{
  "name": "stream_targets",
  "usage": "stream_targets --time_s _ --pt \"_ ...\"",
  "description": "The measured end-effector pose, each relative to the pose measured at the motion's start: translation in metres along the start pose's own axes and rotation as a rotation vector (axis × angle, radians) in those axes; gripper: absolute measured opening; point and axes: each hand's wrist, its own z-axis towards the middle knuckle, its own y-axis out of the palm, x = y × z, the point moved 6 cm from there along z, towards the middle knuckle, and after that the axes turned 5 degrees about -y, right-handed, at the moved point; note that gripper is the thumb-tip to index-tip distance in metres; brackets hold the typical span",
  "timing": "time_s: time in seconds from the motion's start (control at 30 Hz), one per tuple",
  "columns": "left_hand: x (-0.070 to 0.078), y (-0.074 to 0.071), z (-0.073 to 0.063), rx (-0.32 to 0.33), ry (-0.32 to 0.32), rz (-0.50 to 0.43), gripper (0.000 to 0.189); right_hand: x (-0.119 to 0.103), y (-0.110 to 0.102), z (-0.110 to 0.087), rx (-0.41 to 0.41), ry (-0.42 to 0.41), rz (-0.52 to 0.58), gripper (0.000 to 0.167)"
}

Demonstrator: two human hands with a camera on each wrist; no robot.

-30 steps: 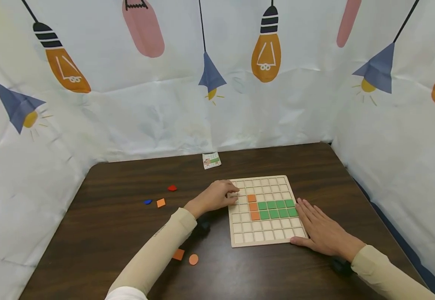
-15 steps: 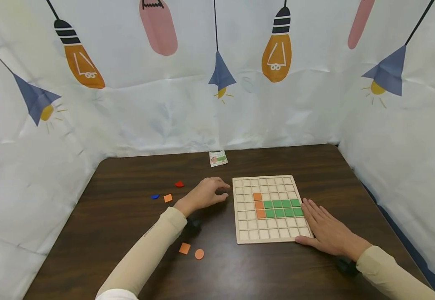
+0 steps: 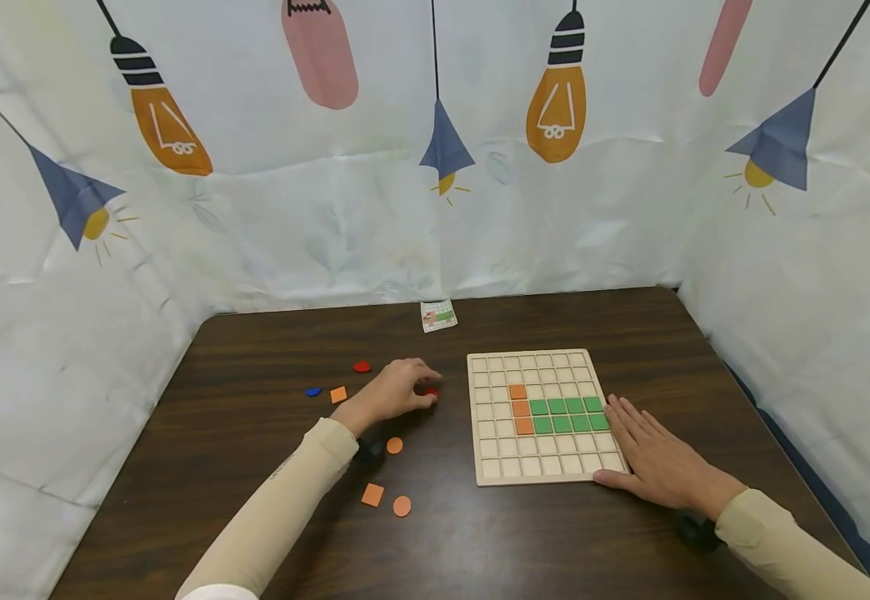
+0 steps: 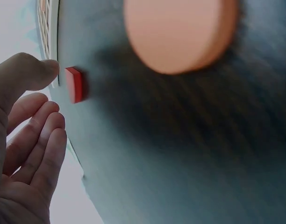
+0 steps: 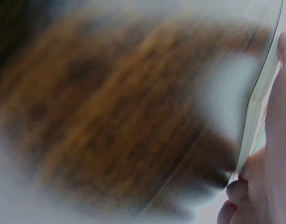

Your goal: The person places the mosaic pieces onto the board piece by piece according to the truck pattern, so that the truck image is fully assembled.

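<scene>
**Left hand (image 3: 390, 390) off the board (image 3: 547, 477) and beside a loose red piece (image 4: 74, 86)**

Half a second ago the left hand was just outside the board's near edge, and a second ago it was over its cells; now it has pulled farther away across the table (image 3: 555, 542). Its thumb and fingers are parted and hold nothing. The red piece lies on the table just off the thumb tip, apparently untouched.

An orange disc (image 3: 394, 445), covered by the wrist in the earlier views, now shows behind the hand on its thumb side. On the other side, behind the hand, are a second red piece (image 3: 362, 366), an orange square (image 3: 338, 394) and a blue piece (image 3: 313, 391).

The right hand (image 3: 662, 467) has not shifted: fingers outstretched, it touches the board's edge on its own side.

The orange squares (image 3: 521, 408) and green squares (image 3: 573, 406) on the board look unchanged, so the work seems to have moved to the loose pieces.
</scene>
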Motion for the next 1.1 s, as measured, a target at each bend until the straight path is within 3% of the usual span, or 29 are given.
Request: stream_targets --time_s 0.43,1.1 --pt "-0.013 0.01 0.0 0.005 -0.037 -0.009 0.041 0.001 0.0 0.0 -0.016 0.008 0.019 0.105" --pt "-0.005 0.009 0.004 0.021 0.01 0.008 0.033 0.001 -0.001 0.0 -0.016 0.011 0.024 0.105"
